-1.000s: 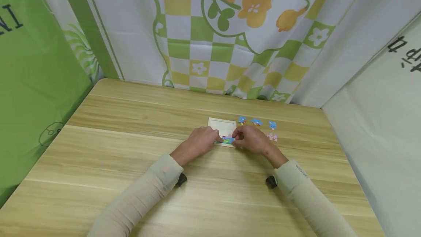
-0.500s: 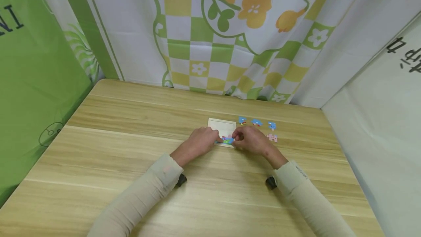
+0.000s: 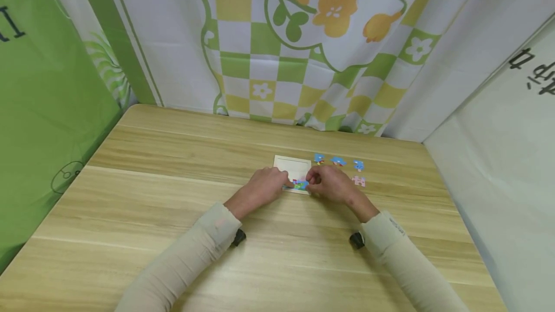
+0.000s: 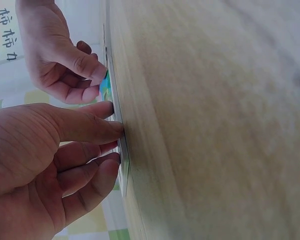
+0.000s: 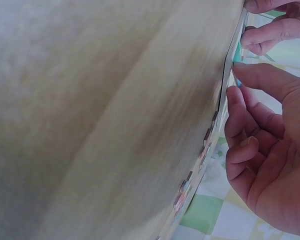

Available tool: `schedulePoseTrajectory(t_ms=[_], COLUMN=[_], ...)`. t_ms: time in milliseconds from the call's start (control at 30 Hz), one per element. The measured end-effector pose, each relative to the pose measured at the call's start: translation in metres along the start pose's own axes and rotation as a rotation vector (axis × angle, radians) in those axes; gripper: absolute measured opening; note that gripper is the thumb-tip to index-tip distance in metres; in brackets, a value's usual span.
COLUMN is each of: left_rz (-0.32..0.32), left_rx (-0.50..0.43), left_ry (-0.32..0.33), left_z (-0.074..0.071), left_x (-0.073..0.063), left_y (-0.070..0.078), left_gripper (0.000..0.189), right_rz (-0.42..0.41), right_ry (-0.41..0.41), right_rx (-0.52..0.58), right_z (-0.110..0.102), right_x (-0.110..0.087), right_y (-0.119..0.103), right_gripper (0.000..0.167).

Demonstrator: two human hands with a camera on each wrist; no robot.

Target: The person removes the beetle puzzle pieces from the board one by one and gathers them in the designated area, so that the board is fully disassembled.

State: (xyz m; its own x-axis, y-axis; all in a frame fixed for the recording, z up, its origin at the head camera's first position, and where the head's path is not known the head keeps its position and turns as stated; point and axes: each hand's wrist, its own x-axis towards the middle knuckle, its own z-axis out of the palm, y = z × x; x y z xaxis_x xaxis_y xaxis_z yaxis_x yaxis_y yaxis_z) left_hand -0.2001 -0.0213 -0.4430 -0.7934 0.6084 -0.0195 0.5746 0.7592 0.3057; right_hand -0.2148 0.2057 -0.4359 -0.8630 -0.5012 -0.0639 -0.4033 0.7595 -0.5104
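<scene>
A small square wooden puzzle frame [image 3: 293, 159] lies on the table in the head view, its upper part showing bare pale wood. Blue, green and pink puzzle pieces [image 3: 299, 185] fill part of its near side. My left hand [image 3: 267, 184] holds the frame's near left corner, thumb against the rim and index finger on the pieces. Between the thumb and index finger of my right hand [image 3: 333, 183] is a blue-green jigsaw piece [image 4: 104, 87], pinched at the near right part of the frame. Fingers hide much of this piece.
Right of the frame lie several loose jigsaw pieces: blue ones [image 3: 338, 161] in a row and a pink one [image 3: 359, 180] nearer. Black wrist devices [image 3: 239, 238] sit below both sleeves. A patterned curtain [image 3: 277, 71] hangs behind the table [image 3: 173, 167].
Both hands stay almost where they were. At the right fingertips the blue piece has shifted very slightly over the near right part of the frame.
</scene>
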Motion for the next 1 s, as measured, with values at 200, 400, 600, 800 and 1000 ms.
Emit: schedulePoseTrajectory(t_ms=[200, 400, 600, 800, 1000], left_rz=[0.004, -0.005, -0.010, -0.008, -0.007], left_rx=[0.001, 0.016, 0.016, 0.009, 0.005], left_ry=[0.015, -0.001, -0.009, -0.005, -0.005], left_z=[0.000, -0.002, -0.003, -0.002, -0.001], left_x=[0.000, -0.001, -0.001, -0.001, 0.001], left_y=[0.001, 0.002, 0.003, 0.002, 0.001], left_gripper=[0.036, 0.039, 0.041, 0.041, 0.042], right_rz=[0.022, 0.002, -0.017, -0.038, -0.031], right_ry=[0.039, 0.072, 0.087, 0.109, 0.133], right_rx=[0.050, 0.065, 0.102, 0.167, 0.183], right_z=[0.003, 0.006, 0.005, 0.002, -0.005], right_x=[-0.001, -0.003, -0.005, -0.010, -0.021], right_y=[0.001, 0.003, 0.002, 0.003, 0.005], right_gripper=[0.005, 0.004, 0.006, 0.004, 0.003])
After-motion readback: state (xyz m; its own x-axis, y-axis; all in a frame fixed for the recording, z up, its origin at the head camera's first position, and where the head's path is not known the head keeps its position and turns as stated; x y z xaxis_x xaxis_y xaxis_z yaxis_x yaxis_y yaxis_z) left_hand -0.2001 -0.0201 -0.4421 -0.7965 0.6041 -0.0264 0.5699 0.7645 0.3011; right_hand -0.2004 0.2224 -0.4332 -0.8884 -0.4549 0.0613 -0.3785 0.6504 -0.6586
